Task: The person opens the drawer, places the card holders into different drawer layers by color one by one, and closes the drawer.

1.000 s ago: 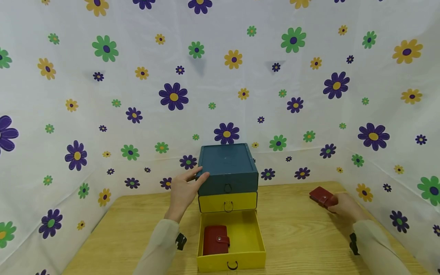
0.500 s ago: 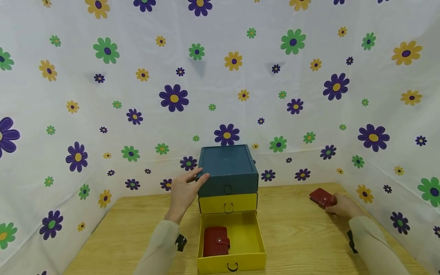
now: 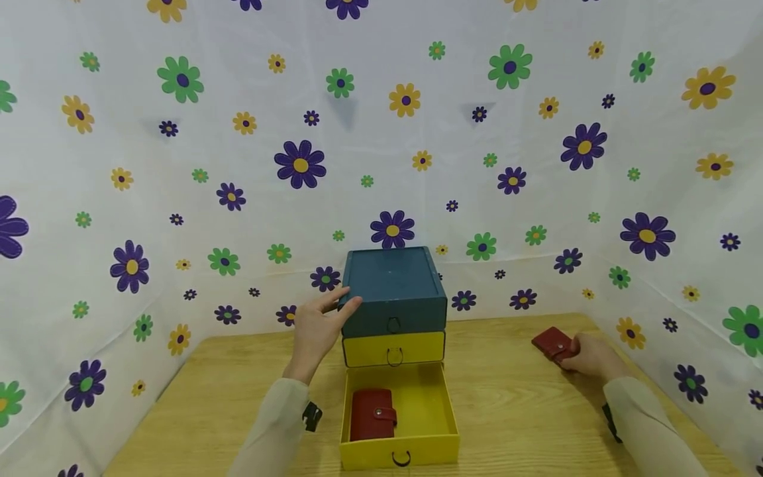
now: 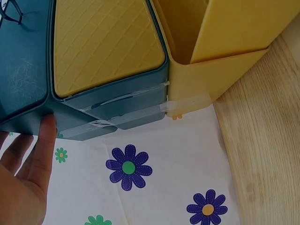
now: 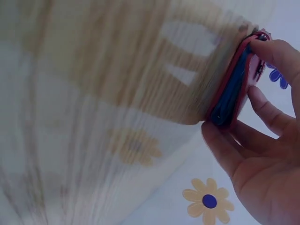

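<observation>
My left hand rests against the left side of a stacked drawer unit, its fingers extended along the top blue box. In the left wrist view a fingertip touches the blue side wall. At the right of the table, my right hand grips a small red wallet with a snap strap by its near end. The right wrist view shows the wallet edge-on between thumb and fingers, with blue inside. Another red wallet lies in the left half of the pulled-out yellow bottom drawer.
A yellow middle drawer with a ring pull stands closed above the pulled-out one. Wooden table surface lies between the drawers and my right hand. A white flowered cloth hangs behind and at both sides.
My right hand and its wallet have moved slightly left, and the wallet has turned a little. My left hand stays in place on the drawer unit.
</observation>
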The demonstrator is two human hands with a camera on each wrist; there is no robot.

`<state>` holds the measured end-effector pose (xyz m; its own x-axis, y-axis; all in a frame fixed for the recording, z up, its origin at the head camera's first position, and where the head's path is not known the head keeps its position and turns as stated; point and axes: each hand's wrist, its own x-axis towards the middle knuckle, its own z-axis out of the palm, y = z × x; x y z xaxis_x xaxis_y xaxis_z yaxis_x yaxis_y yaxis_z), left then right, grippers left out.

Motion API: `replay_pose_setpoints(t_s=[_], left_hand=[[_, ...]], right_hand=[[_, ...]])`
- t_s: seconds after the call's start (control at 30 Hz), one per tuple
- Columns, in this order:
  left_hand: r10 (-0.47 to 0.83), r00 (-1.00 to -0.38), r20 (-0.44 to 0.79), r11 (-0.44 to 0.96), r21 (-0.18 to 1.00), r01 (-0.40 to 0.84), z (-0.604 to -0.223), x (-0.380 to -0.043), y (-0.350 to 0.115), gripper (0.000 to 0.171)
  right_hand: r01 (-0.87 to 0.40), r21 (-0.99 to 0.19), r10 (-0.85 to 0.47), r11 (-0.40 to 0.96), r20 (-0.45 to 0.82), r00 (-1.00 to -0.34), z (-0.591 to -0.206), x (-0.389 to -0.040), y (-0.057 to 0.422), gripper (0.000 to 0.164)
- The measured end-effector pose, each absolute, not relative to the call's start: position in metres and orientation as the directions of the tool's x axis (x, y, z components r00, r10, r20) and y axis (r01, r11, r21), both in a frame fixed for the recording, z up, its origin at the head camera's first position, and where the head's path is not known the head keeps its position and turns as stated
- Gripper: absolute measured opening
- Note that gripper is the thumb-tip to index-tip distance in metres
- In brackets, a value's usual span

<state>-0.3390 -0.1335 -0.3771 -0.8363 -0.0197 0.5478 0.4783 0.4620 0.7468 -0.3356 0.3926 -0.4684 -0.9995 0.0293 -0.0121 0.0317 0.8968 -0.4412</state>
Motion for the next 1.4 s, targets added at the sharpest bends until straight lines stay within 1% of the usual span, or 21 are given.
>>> replay_pose_setpoints(t_s=[0.17, 0.4, 0.87, 1.1, 1.3, 1.4], left_hand=[[-0.016, -0.843, 0.537, 0.456, 0.754, 0.472, -0.377, -0.339, -0.132, 0.054], [-0.018, -0.839, 0.545, 0.462, 0.748, 0.476, -0.38, -0.34, -0.132, 0.054], [-0.016, -0.829, 0.558, 0.457, 0.742, 0.491, -0.381, -0.34, -0.133, 0.052], [-0.01, -0.829, 0.559, 0.453, 0.741, 0.495, -0.379, -0.34, -0.133, 0.052], [-0.007, -0.834, 0.552, 0.456, 0.744, 0.489, -0.379, -0.339, -0.134, 0.053], [-0.006, -0.837, 0.546, 0.452, 0.748, 0.485, -0.379, -0.338, -0.134, 0.054]], right_hand=[[0.038, -0.447, 0.031, 0.894, -0.024, -0.999, -0.467, -0.331, 0.387, 0.045], [0.018, -0.406, 0.018, 0.914, -0.003, -1.0, -0.467, -0.326, 0.378, 0.038], [0.034, -0.429, 0.04, 0.903, 0.004, -0.999, -0.462, -0.318, 0.365, 0.037], [0.023, -0.444, 0.04, 0.896, 0.028, -0.999, -0.462, -0.316, 0.362, 0.039], [0.042, -0.455, 0.055, 0.89, 0.014, -0.998, -0.465, -0.318, 0.362, 0.046], [0.035, -0.478, 0.049, 0.877, 0.015, -0.999, -0.465, -0.317, 0.362, 0.047]])
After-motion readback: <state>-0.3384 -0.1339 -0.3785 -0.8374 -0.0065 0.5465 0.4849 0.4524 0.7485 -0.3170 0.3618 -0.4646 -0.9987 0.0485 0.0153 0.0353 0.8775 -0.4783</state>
